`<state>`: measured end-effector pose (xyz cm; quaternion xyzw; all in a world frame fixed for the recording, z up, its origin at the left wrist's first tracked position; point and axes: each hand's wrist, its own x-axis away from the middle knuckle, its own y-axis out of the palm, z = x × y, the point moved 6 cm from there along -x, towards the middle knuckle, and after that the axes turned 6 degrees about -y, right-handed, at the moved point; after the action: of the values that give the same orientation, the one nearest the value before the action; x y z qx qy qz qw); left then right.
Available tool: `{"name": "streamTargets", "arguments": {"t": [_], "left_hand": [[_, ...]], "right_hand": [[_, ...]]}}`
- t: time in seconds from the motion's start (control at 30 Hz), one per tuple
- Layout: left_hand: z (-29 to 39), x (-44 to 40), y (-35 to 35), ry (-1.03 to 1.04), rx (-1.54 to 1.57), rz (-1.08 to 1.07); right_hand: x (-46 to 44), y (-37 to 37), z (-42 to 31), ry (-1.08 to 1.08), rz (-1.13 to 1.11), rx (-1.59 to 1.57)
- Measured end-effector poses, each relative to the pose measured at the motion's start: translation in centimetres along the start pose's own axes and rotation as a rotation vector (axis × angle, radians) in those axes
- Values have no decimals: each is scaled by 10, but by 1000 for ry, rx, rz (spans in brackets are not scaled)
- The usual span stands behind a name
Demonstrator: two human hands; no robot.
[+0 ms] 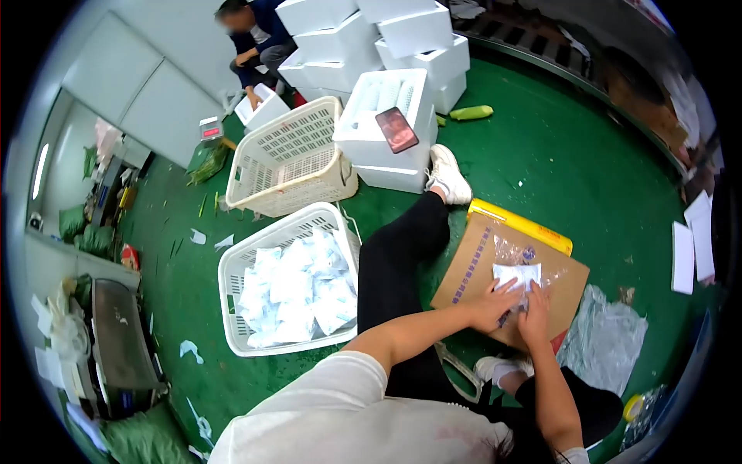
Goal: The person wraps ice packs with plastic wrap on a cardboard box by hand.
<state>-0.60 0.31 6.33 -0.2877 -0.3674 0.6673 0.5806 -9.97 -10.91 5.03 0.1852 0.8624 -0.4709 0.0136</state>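
A small white packet (518, 275) lies on a sheet of clear plastic film on top of a cardboard box (471, 267) with blue printing. My left hand (496, 305) rests at the packet's lower left edge, its fingers spread over the film. Beside it, my right hand (535, 308) touches the packet's lower right edge with its fingers stretched out. A yellow roll box (522, 226) lies along the far edge of the cardboard.
A white basket (232, 309) of white packets stands left of my leg, with a cream basket (332, 182) behind it. Foam boxes (386, 151) are stacked ahead, one bearing a phone (397, 129). A person (259, 39) crouches at the back. Crumpled plastic (607, 340) lies right.
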Motion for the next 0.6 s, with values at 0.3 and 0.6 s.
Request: {"name": "streamTargets", "arguments": {"t": [0.3, 0.6], "left_hand": [[-40, -26, 12, 303, -258, 230], [-95, -55, -28, -182, 750, 195]], "right_hand": [[-33, -43, -14, -176, -364, -161], [-91, -29, -42, 121, -464, 193]]}}
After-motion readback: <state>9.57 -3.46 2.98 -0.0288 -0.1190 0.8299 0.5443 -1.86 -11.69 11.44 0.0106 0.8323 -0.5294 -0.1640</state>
